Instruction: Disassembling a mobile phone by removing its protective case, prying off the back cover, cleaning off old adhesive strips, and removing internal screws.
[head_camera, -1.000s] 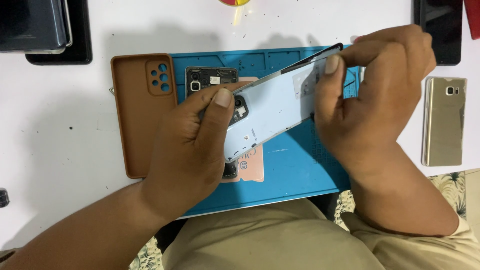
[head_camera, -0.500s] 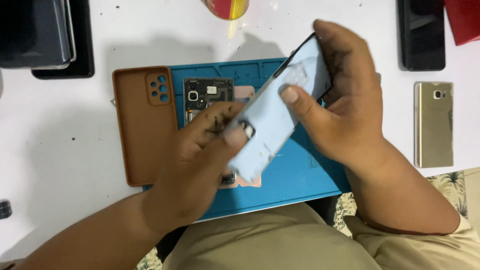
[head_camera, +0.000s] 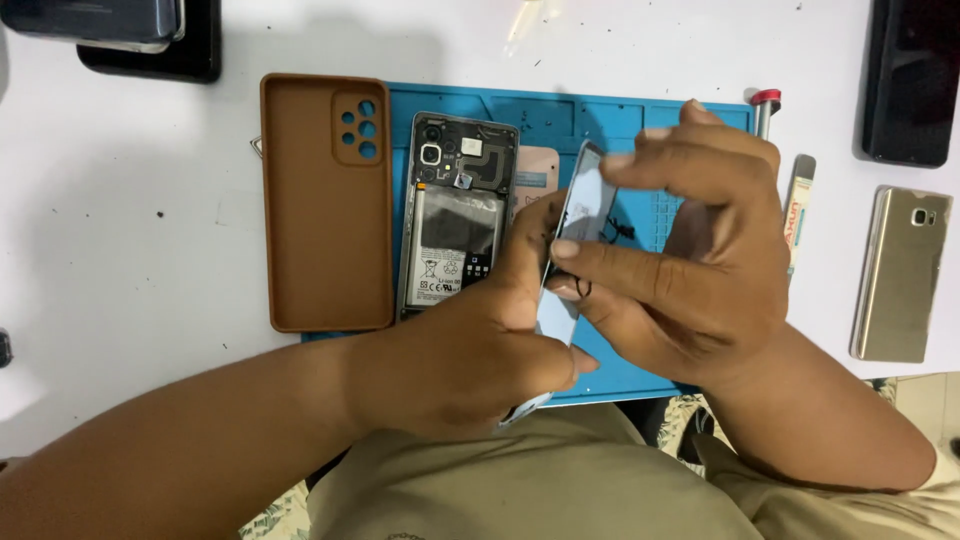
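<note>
You hold a thin light blue back cover (head_camera: 568, 250) up on its edge, above the blue work mat (head_camera: 640, 130), so it does not lie flat on anything. Your left hand (head_camera: 470, 350) is curled tight around the lower part of the cover, and your right hand (head_camera: 690, 260) pinches the upper part with the thumb on one side and the fingers on the other. Two hands on it keep such a thin, bendy piece steady, and standing it on edge lets you look along its side. Just to the left of your hands lies the open phone (head_camera: 455, 215), flat on the mat with its back off, so you can see the battery and the small parts near the camera. It sits there because the mat keeps it from sliding. A brown phone case (head_camera: 325, 200) lies beside it, touching the left rim of the mat, out of the way but close. A small pink card (head_camera: 535, 170) peeks out between the open phone and the cover. On the white table (head_camera: 150, 230), well apart on the right, rest a gold phone (head_camera: 900, 270), a dark phone (head_camera: 912, 80) and a slim white tool (head_camera: 797, 215), so the middle is kept for your hands.
</note>
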